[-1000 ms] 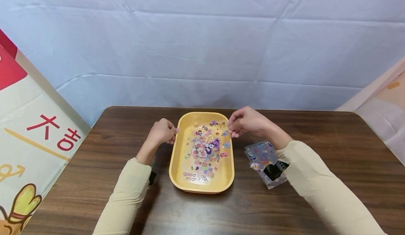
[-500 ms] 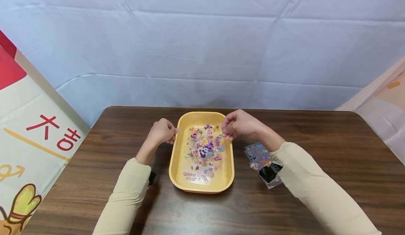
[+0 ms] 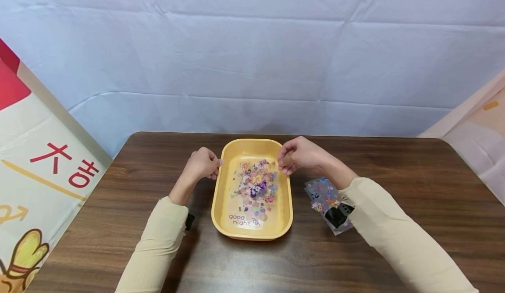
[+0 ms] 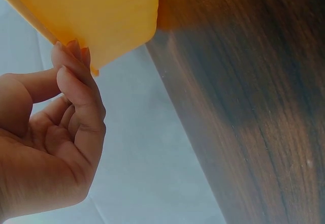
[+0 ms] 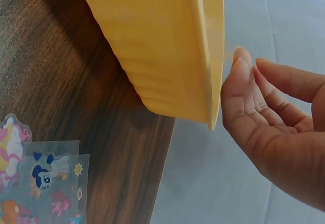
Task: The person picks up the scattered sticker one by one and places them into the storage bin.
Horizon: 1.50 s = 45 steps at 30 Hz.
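A yellow rectangular tray [image 3: 252, 237] stands on the brown table. My left hand [image 3: 201, 164] pinches its left rim between thumb and fingers; the left wrist view shows those fingertips [image 4: 73, 51] at the edge. Over the far right rim, my right hand [image 3: 299, 155] pinches the corner of a clear sticker sheet [image 3: 258, 181] printed with purple, yellow and pink ponies. This sheet overlaps a "good night" sticker sheet [image 3: 244, 220] lying in the tray. From the right wrist, the thumb and index finger [image 5: 277, 74] meet right beside the tray wall [image 5: 152, 41].
To the right, partly under my right wrist, lie several clear pony sticker sheets [image 3: 321, 192] on the table [image 3: 394, 188]. A pale cloth [image 3: 252, 65] hangs behind the table's far edge. A printed panel [image 3: 51, 161] leans at the left.
My right hand has moved left to above the tray's rim, carrying the pony sticker sheet inward and lower over the tray. The left hand stays at the left rim.
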Available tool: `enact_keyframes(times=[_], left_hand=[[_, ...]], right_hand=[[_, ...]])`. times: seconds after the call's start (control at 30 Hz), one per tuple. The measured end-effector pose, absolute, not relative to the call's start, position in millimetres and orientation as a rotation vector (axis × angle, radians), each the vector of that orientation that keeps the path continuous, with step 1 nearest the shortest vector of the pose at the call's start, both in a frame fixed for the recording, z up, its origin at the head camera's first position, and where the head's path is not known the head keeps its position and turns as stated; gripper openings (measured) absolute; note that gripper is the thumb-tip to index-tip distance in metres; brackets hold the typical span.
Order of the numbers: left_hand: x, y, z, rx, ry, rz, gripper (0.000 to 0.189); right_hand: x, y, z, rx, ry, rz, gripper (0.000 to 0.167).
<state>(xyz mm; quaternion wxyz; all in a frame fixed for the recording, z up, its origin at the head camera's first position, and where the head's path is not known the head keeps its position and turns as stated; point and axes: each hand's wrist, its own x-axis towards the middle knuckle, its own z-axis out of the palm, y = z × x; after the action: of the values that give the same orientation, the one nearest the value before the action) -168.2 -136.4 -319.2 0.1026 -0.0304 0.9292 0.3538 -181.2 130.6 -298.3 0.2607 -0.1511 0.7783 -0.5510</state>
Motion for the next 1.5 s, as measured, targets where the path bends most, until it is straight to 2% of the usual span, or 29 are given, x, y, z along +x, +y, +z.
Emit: enact_keyframes(times=[0.23,0.63,0.8,1.5], left_hand=[[-168,-137,-318,-0.073,2.744,1.037,0.030],[-169,-138,-318,-0.070,2.747,1.033,0.031],[-168,-139,-318,-0.067,2.749,1.029,0.031],[-168,-139,-318,-0.078,2.744,1.041,0.032]], right_hand=[[-181,133,-297,-0.392,2.142,-1.483,0.006],[-184,146,-294,-0.417,2.210,-1.412,0.016],[-185,156,-292,-0.424,2.230,-1.389,0.015],[-184,201,-299,-0.260,2.286,-1.337,0.015]])
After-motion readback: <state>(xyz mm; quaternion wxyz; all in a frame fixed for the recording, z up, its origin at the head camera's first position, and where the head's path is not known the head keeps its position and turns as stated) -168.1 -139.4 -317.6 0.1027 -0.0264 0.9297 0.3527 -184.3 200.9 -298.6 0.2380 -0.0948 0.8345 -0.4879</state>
